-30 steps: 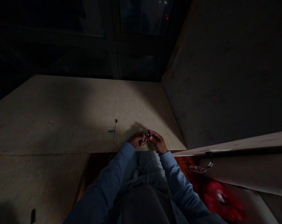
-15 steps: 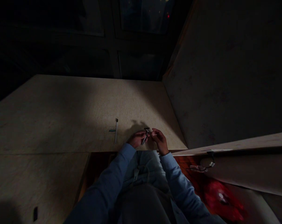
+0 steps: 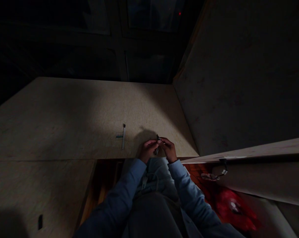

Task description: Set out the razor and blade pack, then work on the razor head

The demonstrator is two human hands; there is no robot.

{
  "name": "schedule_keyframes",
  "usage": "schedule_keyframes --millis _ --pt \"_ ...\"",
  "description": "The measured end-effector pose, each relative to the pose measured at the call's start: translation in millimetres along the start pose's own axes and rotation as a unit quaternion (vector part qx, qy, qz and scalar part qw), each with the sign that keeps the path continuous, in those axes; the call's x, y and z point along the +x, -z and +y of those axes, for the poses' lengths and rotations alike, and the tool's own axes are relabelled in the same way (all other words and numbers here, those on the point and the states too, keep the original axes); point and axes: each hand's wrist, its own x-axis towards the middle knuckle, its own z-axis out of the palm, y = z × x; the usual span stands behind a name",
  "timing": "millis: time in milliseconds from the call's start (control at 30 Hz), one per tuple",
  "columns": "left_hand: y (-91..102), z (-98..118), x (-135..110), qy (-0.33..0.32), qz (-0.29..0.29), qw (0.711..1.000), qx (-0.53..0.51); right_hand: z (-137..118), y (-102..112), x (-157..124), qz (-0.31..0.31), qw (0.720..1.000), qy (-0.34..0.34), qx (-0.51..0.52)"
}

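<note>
In the dim light, a small T-shaped tool (image 3: 156, 151), with a silvery handle and a dark crosspiece that looks like a razor, is held above the counter's front edge. My left hand (image 3: 147, 149) is closed around its handle. My right hand (image 3: 168, 148) pinches at the upper end, and its fingertips meet those of the left; they hide most of the head. Left of my hands, a thin pale strip (image 3: 123, 138) with a dark tip lies on the counter, beside a small teal-and-white piece (image 3: 119, 136).
The pale counter (image 3: 72, 112) reaches back to a dark window (image 3: 149, 62). A wall panel (image 3: 238, 82) rises on the right. On the lower left surface lies a small black object (image 3: 40, 221). A red bag (image 3: 236, 210) and a cable (image 3: 223, 168) are at lower right.
My hands have come together: the left has moved slightly right, and the right hand's fingers now touch the top of the razor-like tool. The tool stands more upright.
</note>
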Motion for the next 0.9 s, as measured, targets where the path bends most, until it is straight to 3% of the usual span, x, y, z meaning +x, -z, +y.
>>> schedule_keyframes --millis 200,367,500,767,900 --pt "5.2 23.4 -14.6 -0.03 0.047 0.996 0.062 -2.5 5.4 1.2 0.009 0.994 -0.034 0.102" --pt "0.4 45.6 -19.8 -0.073 0.066 0.988 0.117 -8.0 -1.1 -2.2 -0.058 0.979 -0.09 0.176" --pt "-10.0 56.1 -19.4 -0.107 0.035 0.982 0.155 -10.3 -7.7 -6.2 -0.105 0.965 -0.126 0.206" --pt "-10.4 64.4 -27.1 -0.068 -0.057 0.987 0.137 -11.2 -3.5 -11.5 -0.17 0.943 -0.162 0.238" --pt "-13.0 66.5 -34.0 -0.067 -0.068 0.987 0.132 -9.1 -2.1 -12.4 -0.18 0.935 -0.176 0.251"
